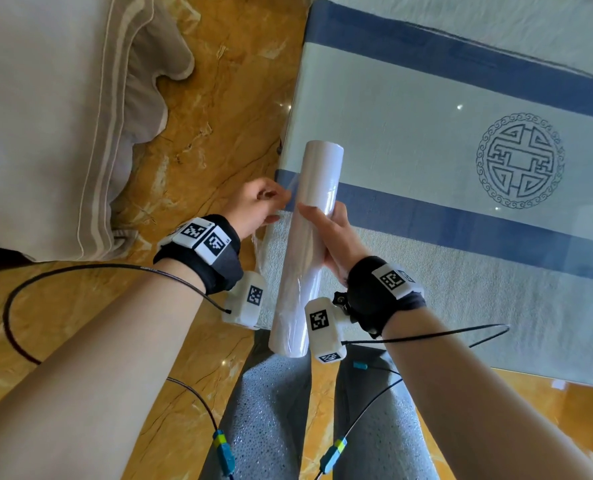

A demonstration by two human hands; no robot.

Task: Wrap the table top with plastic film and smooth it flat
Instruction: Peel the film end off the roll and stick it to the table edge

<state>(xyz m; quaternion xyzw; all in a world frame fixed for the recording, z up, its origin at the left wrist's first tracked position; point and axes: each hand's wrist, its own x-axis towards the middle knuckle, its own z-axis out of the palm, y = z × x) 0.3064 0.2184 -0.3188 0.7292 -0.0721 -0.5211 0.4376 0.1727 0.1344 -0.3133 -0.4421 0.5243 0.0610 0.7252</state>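
Observation:
A white roll of plastic film stands nearly upright in front of me, over the near left corner of the table top. My right hand grips the roll around its middle from the right. My left hand pinches the loose clear edge of the film just left of the roll, with a short stretch of film pulled out. The table top is glass over a pale cloth with blue bands and a round blue emblem.
A bed with a beige cover hangs down at the left. Yellow marble floor runs between the bed and the table. My legs in grey trousers are below, and cables trail from both wristbands.

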